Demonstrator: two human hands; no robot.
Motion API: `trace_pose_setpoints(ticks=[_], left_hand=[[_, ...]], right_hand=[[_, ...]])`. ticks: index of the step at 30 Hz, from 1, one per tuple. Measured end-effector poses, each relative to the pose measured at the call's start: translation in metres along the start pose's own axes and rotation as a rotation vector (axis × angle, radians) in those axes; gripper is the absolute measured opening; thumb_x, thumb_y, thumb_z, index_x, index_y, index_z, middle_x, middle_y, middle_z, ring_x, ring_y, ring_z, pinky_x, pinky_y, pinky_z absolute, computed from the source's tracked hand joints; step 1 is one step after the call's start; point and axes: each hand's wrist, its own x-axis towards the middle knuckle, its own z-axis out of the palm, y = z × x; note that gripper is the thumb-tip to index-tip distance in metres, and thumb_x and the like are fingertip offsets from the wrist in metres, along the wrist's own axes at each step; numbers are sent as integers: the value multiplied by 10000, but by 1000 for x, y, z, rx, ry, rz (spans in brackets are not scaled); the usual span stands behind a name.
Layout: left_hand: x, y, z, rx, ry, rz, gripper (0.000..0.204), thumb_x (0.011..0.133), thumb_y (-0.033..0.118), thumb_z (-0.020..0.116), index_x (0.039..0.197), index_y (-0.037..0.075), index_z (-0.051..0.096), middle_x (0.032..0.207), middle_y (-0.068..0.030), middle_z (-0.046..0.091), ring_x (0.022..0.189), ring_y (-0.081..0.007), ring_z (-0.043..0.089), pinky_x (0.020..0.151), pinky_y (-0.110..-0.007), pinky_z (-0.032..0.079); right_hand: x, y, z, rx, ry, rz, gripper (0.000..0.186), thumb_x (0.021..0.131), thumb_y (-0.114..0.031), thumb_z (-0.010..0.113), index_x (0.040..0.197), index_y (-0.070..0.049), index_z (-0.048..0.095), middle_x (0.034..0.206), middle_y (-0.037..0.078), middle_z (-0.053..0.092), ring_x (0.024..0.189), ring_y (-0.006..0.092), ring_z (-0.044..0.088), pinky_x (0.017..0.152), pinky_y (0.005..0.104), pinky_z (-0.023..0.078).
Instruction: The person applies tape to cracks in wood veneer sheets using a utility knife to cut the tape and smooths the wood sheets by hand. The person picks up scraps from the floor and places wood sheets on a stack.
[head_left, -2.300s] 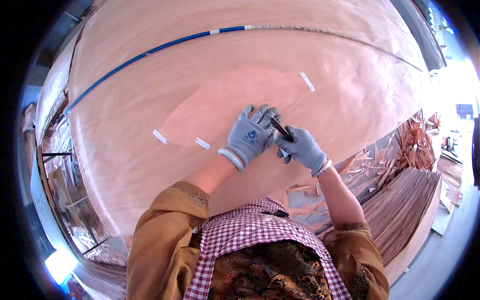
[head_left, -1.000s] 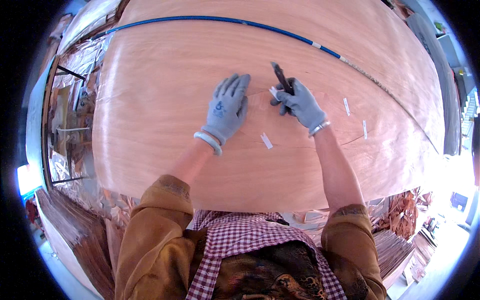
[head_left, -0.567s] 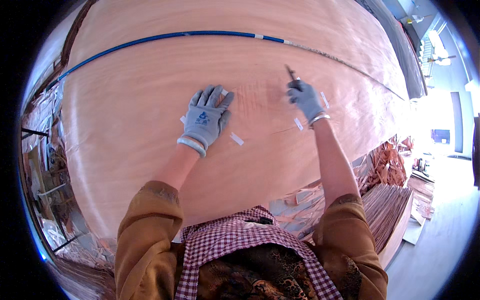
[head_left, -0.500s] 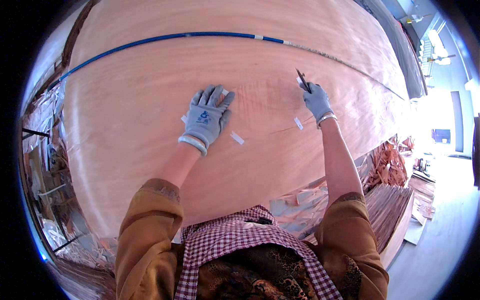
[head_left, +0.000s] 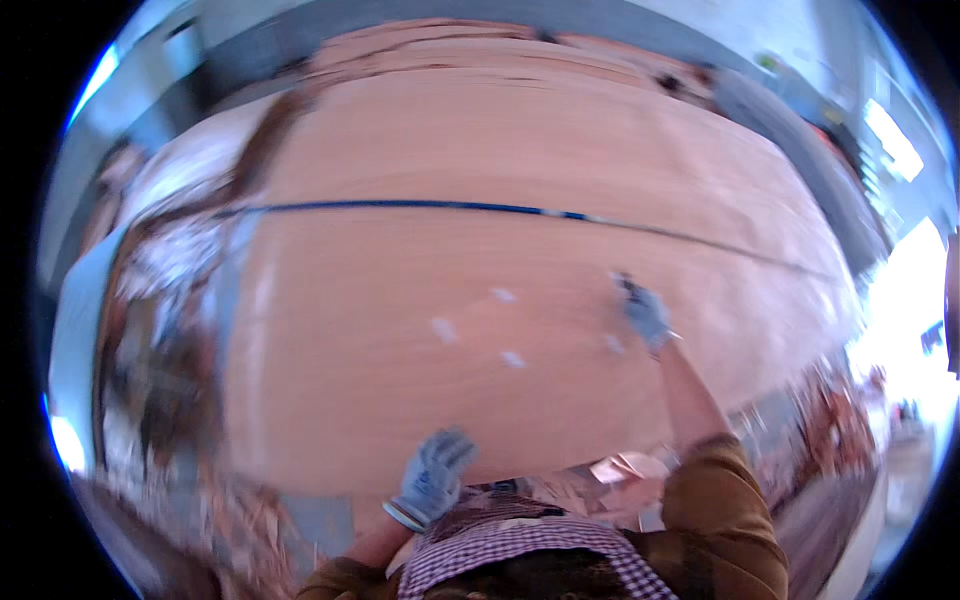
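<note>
Grey-gloved, my right grip [head_left: 648,315] clamps a dark tool [head_left: 629,287] at three o'clock; my left grip [head_left: 435,475], blurred but seemingly apart, hangs near six. Tapes [head_left: 444,330], likely fastening, dot the sheet [head_left: 340,400]; the rod [head_left: 400,204] toward twelve perhaps weighs it down.

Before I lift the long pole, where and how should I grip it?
Probably grip the pole near its white band, from above on the near side, closing across it: it is slim, lies crosswise on the sheet, and the band sits about mid-length.
</note>
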Motion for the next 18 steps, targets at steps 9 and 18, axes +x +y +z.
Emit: trace_pose_setpoints(ticks=[9, 18], left_hand=[[-232, 15, 75, -131, 172, -461, 135, 870, 230, 516, 901, 140, 611, 722, -106, 625, 677, -295, 633, 550, -393, 478], [-438, 5, 1, -144, -25, -1096, 161, 855, 204, 488, 935, 108, 591, 729, -125, 645, 656, -342, 645, 554, -454, 497]], right_hand=[[-125, -238, 31, 899, -707, 52, 270, 879, -202, 592, 1071, -14, 576, 737, 75, 622, 508, 109, 554, 352, 231, 397], [-109, -469, 218, 880, -703, -149, 193, 922, -235, 549, 800, -90, 511, 708, 6, 534, 482, 95, 507, 362, 244, 388]])
